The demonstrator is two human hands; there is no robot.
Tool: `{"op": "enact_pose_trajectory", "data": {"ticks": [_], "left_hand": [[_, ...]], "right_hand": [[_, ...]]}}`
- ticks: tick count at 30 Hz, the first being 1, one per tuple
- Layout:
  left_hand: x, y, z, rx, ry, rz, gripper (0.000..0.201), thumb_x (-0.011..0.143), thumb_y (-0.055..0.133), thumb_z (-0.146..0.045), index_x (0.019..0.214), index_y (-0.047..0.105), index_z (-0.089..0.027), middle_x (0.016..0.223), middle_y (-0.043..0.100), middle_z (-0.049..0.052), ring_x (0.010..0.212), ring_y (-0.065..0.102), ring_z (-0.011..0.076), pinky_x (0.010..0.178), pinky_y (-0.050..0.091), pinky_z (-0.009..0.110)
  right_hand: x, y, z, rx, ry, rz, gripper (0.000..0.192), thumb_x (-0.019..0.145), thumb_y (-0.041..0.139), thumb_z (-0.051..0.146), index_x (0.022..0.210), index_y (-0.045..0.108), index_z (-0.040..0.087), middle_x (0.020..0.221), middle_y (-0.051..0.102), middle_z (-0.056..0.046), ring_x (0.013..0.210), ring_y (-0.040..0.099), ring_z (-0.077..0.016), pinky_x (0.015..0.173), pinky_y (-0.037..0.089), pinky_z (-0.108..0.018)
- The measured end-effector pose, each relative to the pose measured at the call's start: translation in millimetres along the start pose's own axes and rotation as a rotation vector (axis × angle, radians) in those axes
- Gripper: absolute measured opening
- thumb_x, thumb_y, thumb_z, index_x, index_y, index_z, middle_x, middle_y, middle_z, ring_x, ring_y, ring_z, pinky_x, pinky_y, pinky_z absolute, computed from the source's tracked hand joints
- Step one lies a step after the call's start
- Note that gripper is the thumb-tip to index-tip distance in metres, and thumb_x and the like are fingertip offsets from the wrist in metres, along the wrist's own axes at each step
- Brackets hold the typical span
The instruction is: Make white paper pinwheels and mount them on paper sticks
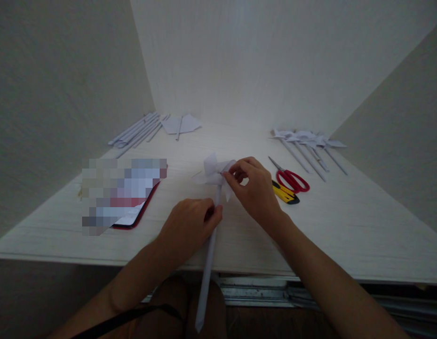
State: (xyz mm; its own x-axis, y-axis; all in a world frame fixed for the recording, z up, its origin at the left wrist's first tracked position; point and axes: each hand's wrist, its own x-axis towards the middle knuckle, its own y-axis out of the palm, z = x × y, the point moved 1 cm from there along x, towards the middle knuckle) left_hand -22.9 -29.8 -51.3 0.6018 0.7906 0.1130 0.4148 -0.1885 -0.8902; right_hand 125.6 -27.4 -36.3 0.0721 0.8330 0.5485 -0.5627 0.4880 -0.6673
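— Where the paper pinwheel (215, 172) sits over the middle of the surface (345, 226), what can you make out of it?

— I see white folded blades at the top of a long rolled paper stick (208, 254). The blades are washed out by the light, so I can't count the folds, and my right hand (255, 188) covers their right side. The stick runs down past the near edge of the surface and ends in a point above my lap.

— And the grip on each side?

— My left hand (190, 226) is pressed together around the stick just below the blades, thumb and fingers closed on it. My right hand pinches the blades at the centre with its fingertips (228, 176).

— What lies around it?

— Just beside my right hand, a yellow and black utility knife (286, 193) and red-handled scissors (291, 179) lie touching each other. Behind them, near the right wall, a row of finished pinwheels (310, 146) lies flat. At the back left are a bundle of rolled paper sticks (137, 132) and a folded paper sheet (181, 125). On the left a red-edged phone (133, 216) is mostly hidden under a blurred patch.

— Room to move?

— The surface is pale wood grain, bare in front right and behind the pinwheel. Plain walls close in on three sides. A dark strap (126, 318) crosses my left forearm, cut off at the bottom.
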Motion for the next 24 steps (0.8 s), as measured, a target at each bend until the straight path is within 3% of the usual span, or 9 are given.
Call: {"op": "enact_pose_trajectory", "data": {"ticks": [5,11,24], "left_hand": [[0.3,0.6,0.0,0.005,-0.002,-0.011,0.033,0.085,0.038,-0.029,0.058,0.051,-0.015,0.054,0.055,0.001,0.051,0.049,0.0119,0.052,0.028,0.025],[0.3,0.8,0.8,-0.012,-0.009,-0.02,0.033,0.085,0.038,-0.029,0.059,0.052,-0.015,0.055,0.055,0.001,0.051,0.049,0.0119,0.053,0.029,0.025],[-0.1,0.0,1.7,-0.025,-0.031,-0.079,0.035,0.086,0.037,-0.03,0.056,0.049,-0.016,0.051,0.05,0.0,0.048,0.044,0.0105,0.052,0.027,0.025]], "right_hand": [[-1.7,-1.7,1.2,0.006,-0.043,-0.012,0.011,0.077,0.05,0.013,0.075,0.061,0.015,0.084,0.055,-0.006,0.064,0.053,-0.0098,0.067,0.047,-0.028],[-2.4,-1.1,0.7,0.046,0.012,-0.01,0.011,0.072,0.053,0.011,0.08,0.059,0.015,0.084,0.052,-0.004,0.065,0.054,-0.0101,0.066,0.048,-0.028],[1.9,-3.2,-5.4,0.175,0.021,-0.048,0.004,0.07,0.056,0.013,0.07,0.058,0.016,0.082,0.053,-0.004,0.066,0.054,-0.0116,0.063,0.051,-0.029]]}}
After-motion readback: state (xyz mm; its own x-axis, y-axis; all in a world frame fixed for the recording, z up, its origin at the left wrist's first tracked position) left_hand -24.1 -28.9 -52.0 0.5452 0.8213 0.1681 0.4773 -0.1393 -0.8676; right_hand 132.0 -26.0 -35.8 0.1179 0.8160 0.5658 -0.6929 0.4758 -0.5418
